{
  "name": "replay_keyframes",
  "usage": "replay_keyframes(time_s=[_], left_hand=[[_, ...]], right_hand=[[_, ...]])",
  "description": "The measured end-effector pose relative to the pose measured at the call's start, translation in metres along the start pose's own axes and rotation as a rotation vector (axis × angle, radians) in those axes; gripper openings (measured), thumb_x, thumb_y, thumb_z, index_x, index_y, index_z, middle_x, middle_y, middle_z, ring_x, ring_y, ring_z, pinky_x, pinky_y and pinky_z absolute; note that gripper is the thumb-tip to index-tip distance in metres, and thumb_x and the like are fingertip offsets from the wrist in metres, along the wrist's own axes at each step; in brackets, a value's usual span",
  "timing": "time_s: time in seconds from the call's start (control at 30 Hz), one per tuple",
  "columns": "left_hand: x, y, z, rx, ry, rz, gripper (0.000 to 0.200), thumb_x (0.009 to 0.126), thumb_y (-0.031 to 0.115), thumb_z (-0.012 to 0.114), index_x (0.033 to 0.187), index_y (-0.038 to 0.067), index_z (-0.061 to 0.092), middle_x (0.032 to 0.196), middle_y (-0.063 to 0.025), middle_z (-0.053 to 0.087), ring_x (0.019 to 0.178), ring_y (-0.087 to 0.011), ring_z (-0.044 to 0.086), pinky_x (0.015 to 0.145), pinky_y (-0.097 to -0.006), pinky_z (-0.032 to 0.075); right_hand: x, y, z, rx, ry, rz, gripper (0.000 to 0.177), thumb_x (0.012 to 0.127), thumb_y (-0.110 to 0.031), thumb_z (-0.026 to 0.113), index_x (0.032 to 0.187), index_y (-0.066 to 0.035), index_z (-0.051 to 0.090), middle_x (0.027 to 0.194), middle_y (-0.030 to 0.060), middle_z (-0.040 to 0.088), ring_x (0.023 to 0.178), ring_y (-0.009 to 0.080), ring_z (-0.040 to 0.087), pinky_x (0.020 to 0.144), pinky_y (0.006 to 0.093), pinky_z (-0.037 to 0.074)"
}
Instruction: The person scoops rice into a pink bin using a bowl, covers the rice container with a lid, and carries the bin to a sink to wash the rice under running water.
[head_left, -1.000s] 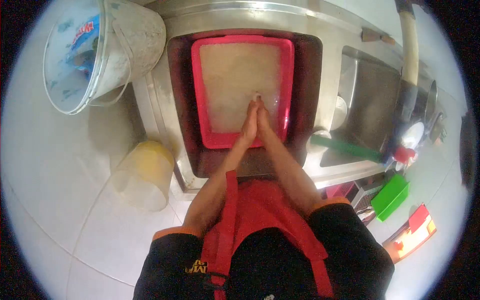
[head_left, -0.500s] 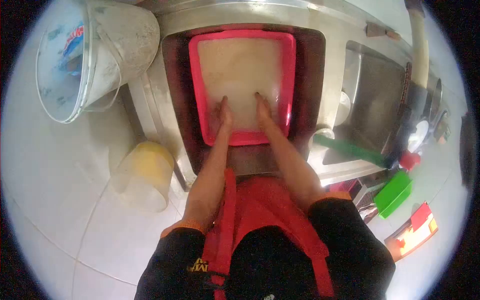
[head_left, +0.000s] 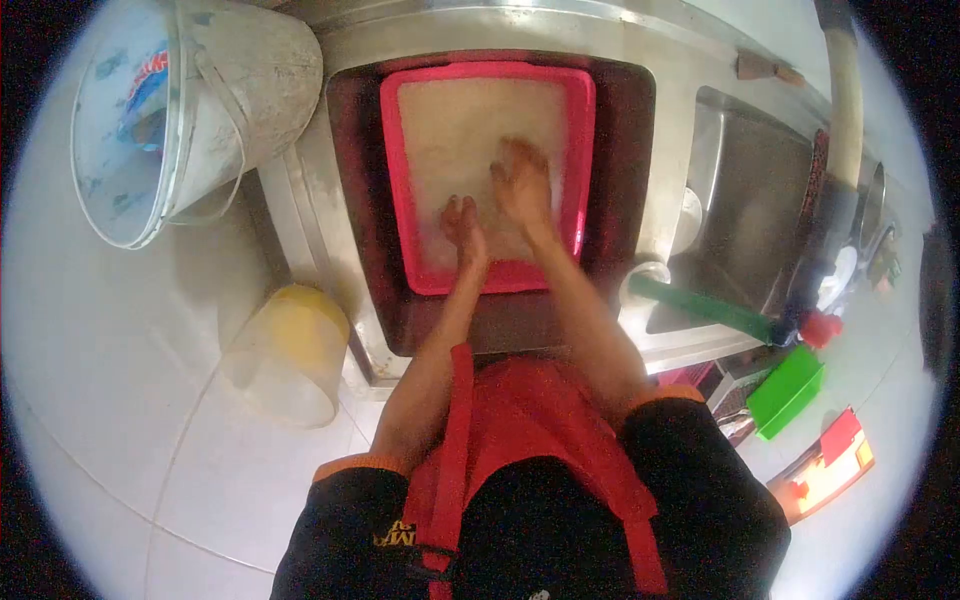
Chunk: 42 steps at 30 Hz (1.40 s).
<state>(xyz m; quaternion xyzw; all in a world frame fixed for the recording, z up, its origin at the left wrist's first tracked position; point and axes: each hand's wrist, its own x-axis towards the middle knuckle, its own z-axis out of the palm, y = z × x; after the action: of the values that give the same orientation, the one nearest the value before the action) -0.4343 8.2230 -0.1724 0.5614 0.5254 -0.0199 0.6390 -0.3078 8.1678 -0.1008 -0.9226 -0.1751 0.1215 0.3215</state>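
A pink rectangular basin (head_left: pixel 393 150) sits in the dark sink well, holding cloudy, pale beige contents (head_left: pixel 450 120). Over its lower left part is my left hand (head_left: pixel 465 230), fingers apart and slightly curled, with nothing visible in it. My right hand (head_left: pixel 523 185) is farther up and to the right, above or at the surface of the contents, its fingers spread and a little blurred. Whether the fingertips dip into the contents is hard to tell.
A large white bucket (head_left: pixel 250 90) stands at upper left, with a yellowish translucent container (head_left: pixel 290 350) below it. Right of the basin are a second metal sink (head_left: pixel 750 190), a green tube (head_left: pixel 700 303), a red object (head_left: pixel 821 328) and a bright green container (head_left: pixel 787 392).
My right hand has moved up and turned over the contents. My left hand has shifted slightly right and lower, with its fingers more visible.
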Motion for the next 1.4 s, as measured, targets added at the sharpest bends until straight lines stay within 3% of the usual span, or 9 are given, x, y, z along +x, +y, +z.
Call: replay_keyframes(time_s=[0.2,0.3,0.37,0.67,0.97,1.1,1.2,1.27,1.4], left_hand=[[-0.012,0.032,-0.039,0.238,0.218,-0.110,0.071,0.095,0.051,0.042,0.141,-0.003,0.038,0.147,-0.0215,0.037,0.134,-0.0331,0.037,0.110,-0.0435,0.027],[0.007,0.023,-0.046,-0.491,0.016,-0.340,0.075,0.092,0.056,0.042,0.147,0.005,0.032,0.153,-0.0135,0.030,0.140,-0.0340,0.026,0.114,-0.0508,0.020],[0.011,0.036,-0.046,-0.570,-0.134,-0.448,0.081,0.092,0.059,0.041,0.149,0.004,0.025,0.154,-0.0150,0.027,0.140,-0.0314,0.027,0.113,-0.0477,0.020],[-0.039,0.084,-0.009,-0.530,-0.255,-0.429,0.076,0.093,0.059,0.039,0.148,0.008,0.027,0.151,-0.0109,0.029,0.136,-0.0303,0.031,0.112,-0.0469,0.023],[-0.081,0.138,0.004,-0.467,-0.385,-0.293,0.064,0.097,0.055,0.038,0.140,0.008,0.039,0.131,-0.0091,0.049,0.115,-0.0228,0.051,0.100,-0.0359,0.040],[-0.058,0.097,0.009,-0.503,-0.359,-0.259,0.062,0.099,0.046,0.037,0.147,0.007,0.034,0.149,-0.0080,0.039,0.137,-0.0225,0.035,0.113,-0.0349,0.026],[-0.066,0.088,0.005,-0.447,-0.487,-0.114,0.060,0.099,0.044,0.037,0.146,0.007,0.036,0.148,-0.0094,0.040,0.136,-0.0241,0.037,0.112,-0.0351,0.027],[-0.073,0.112,0.005,-0.538,-0.221,-0.299,0.060,0.098,0.048,0.040,0.138,0.003,0.044,0.135,-0.0154,0.049,0.123,-0.0268,0.046,0.106,-0.0384,0.033],[0.017,0.010,-0.017,0.161,0.130,0.051,0.064,0.098,0.046,0.040,0.139,-0.002,0.041,0.142,-0.0182,0.044,0.129,-0.0288,0.042,0.109,-0.0383,0.029]], right_hand=[[0.076,0.008,0.004,-0.282,0.045,-0.040,0.065,0.082,-0.037,0.062,0.136,-0.003,0.047,0.142,0.0231,0.043,0.132,0.0401,0.039,0.109,0.0502,0.031],[0.080,-0.001,0.013,-0.411,-0.091,-0.003,0.068,0.084,-0.048,0.056,0.135,-0.002,0.050,0.139,0.0249,0.046,0.130,0.0401,0.042,0.109,0.0485,0.032],[0.073,-0.011,0.009,-0.255,-0.625,0.275,0.068,0.086,-0.051,0.052,0.131,0.000,0.054,0.133,0.0270,0.051,0.126,0.0410,0.047,0.108,0.0461,0.034],[-0.028,-0.020,0.012,0.813,-0.262,0.849,0.060,0.096,-0.047,0.043,0.135,-0.002,0.051,0.140,0.0190,0.049,0.131,0.0338,0.043,0.111,0.0396,0.030],[-0.045,-0.037,-0.011,1.050,-0.310,1.073,0.062,0.099,-0.049,0.037,0.144,-0.007,0.039,0.140,0.0161,0.048,0.129,0.0286,0.043,0.109,0.0359,0.032],[-0.054,-0.023,-0.001,0.828,-0.342,0.706,0.063,0.099,-0.049,0.038,0.144,-0.006,0.039,0.139,0.0154,0.049,0.128,0.0273,0.044,0.105,0.0354,0.036],[-0.035,-0.016,-0.002,1.059,-0.227,1.073,0.056,0.098,-0.043,0.041,0.139,-0.005,0.044,0.139,0.0153,0.050,0.127,0.0293,0.047,0.105,0.0379,0.037],[-0.056,0.031,0.052,0.659,-0.038,0.372,0.051,0.097,-0.039,0.044,0.133,-0.003,0.049,0.138,0.0171,0.050,0.126,0.0341,0.047,0.106,0.0428,0.036],[-0.046,0.053,0.025,0.566,0.009,0.443,0.050,0.095,-0.036,0.046,0.133,-0.003,0.048,0.141,0.0199,0.046,0.128,0.0385,0.045,0.108,0.0477,0.033]])
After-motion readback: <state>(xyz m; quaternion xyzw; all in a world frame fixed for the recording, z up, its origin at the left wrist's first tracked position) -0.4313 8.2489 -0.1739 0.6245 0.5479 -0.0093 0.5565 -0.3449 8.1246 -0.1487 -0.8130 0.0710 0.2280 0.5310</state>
